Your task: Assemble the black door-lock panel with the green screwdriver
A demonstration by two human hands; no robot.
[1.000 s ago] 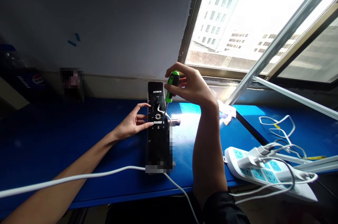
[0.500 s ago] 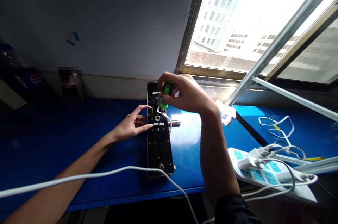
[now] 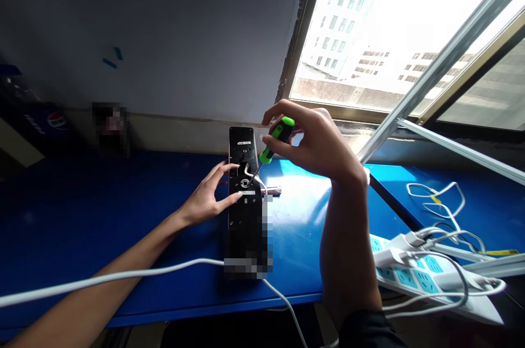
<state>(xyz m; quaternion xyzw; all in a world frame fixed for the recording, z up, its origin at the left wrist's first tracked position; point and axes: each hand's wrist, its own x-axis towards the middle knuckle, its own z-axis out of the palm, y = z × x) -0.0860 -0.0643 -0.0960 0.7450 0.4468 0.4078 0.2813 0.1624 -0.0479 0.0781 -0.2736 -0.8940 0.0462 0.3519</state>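
Observation:
My right hand (image 3: pixel 303 137) is closed round a green-and-black screwdriver (image 3: pixel 279 137). The screwdriver slants, its thin shaft pointing down-left at the face of a long black door lock panel (image 3: pixel 246 211), near a round fitting with a square hole (image 3: pixel 245 184). Whether the tip touches the panel I cannot tell. My left hand (image 3: pixel 209 195) holds the panel at its left edge, thumb and forefinger spread over the face and the other fingers against the side. A short white cable (image 3: pixel 255 177) comes out of the panel's upper part and bends over its right edge.
The panel lies on a blue table (image 3: pixel 164 184). A white cord (image 3: pixel 135 271) crosses in front, over my left forearm. A shiny cylinder (image 3: pixel 273 191) lies right of the panel. Farther right are a white power strip (image 3: pixel 410 277) with plugs, loose cables (image 3: pixel 447 195) and metal bars (image 3: pixel 459 151).
My right hand has shifted right and up, tilting the screwdriver from nearly upright to a slant. Its tip end is now higher on the panel. My left hand stays on the panel's left edge.

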